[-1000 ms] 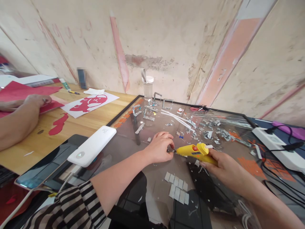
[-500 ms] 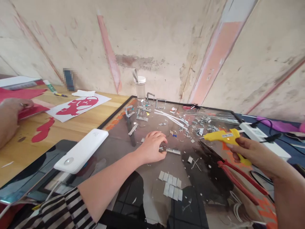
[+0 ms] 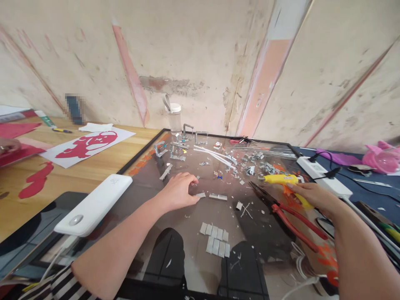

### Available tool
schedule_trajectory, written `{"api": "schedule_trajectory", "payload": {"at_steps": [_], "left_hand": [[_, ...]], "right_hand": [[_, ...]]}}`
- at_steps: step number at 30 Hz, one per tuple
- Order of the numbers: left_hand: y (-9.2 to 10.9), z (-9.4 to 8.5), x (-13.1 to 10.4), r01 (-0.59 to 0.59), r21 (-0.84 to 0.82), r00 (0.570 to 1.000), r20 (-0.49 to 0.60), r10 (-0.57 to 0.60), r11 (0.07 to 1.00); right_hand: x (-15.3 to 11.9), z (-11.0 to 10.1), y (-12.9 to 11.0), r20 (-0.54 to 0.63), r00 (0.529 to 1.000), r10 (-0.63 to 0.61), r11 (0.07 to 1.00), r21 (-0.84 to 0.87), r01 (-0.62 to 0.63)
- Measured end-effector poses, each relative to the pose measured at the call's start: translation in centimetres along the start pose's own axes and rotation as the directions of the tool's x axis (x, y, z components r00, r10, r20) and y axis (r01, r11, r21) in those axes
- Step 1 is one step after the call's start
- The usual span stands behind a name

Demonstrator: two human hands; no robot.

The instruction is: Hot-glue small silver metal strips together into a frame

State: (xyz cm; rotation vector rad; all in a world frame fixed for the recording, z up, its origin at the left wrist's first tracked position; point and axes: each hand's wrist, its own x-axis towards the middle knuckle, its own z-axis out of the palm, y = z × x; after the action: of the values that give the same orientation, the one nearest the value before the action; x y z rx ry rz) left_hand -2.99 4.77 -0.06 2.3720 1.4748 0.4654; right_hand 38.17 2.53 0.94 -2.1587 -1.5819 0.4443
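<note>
My left hand [image 3: 178, 192] rests low over the dark glass tabletop [image 3: 175, 212], thumb and fingers apart. Beside its thumb tip lies a small grey strip [image 3: 201, 195]; whether they touch I cannot tell. A longer grey strip [image 3: 218, 197] is just to the right. In my right hand [image 3: 312, 196] is a yellow hot glue gun [image 3: 281, 178], tipped on its side low over the table, nozzle to the left. Red-handled pliers [image 3: 281, 212] lie just in front of it. Two rows of small grey rectangles [image 3: 215, 239] sit nearer me.
A white power bank [image 3: 93, 204] lies on the left. Behind are a lidded bottle [image 3: 174, 116], small bent grey frames [image 3: 161, 149], white sticks [image 3: 215, 156] and scraps. A power strip [image 3: 325, 177] borders the right. Another person's hand [image 3: 9, 146] rests on red paper at far left.
The view has turned to the right. My left hand has opened away from the small strip. The glue gun has come down and tipped over beside the pliers, still in my right hand.
</note>
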Motion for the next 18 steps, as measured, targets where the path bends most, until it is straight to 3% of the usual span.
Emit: {"api": "schedule_trajectory", "payload": {"at_steps": [4,9,13,14,16,18], "left_hand": [[0.1,-0.3,-0.1,-0.004,0.038,1.0,0.018,0.004,0.999],[-0.3,-1.3,-0.4,0.014,0.052,0.999,0.048,-0.017,0.999],[-0.9,-2.1,-0.7,0.06,0.048,0.994,0.09,-0.064,0.997],[-0.9,-2.2,-0.8,0.07,0.045,0.992,0.105,-0.074,0.997],[-0.9,-2.2,-0.8,0.077,0.039,0.988,0.132,-0.081,0.996],[-0.6,-2.1,-0.9,0.063,0.031,0.989,0.134,-0.066,0.998]], "right_hand": [[0.4,-0.3,0.4,0.097,0.994,0.054,0.997,-0.063,-0.048],[0.7,-1.0,-0.3,-0.038,0.995,0.094,0.962,-0.254,-0.101],[-1.1,-0.3,-3.8,-0.146,0.988,0.048,0.944,-0.318,-0.093],[-1.9,0.4,-5.3,-0.147,0.989,-0.018,0.955,-0.296,-0.026],[-3.7,2.6,-8.3,-0.127,0.957,-0.262,0.964,-0.085,0.252],[-5.4,5.2,-11.1,0.034,0.869,-0.493,0.869,0.068,0.49]]}}
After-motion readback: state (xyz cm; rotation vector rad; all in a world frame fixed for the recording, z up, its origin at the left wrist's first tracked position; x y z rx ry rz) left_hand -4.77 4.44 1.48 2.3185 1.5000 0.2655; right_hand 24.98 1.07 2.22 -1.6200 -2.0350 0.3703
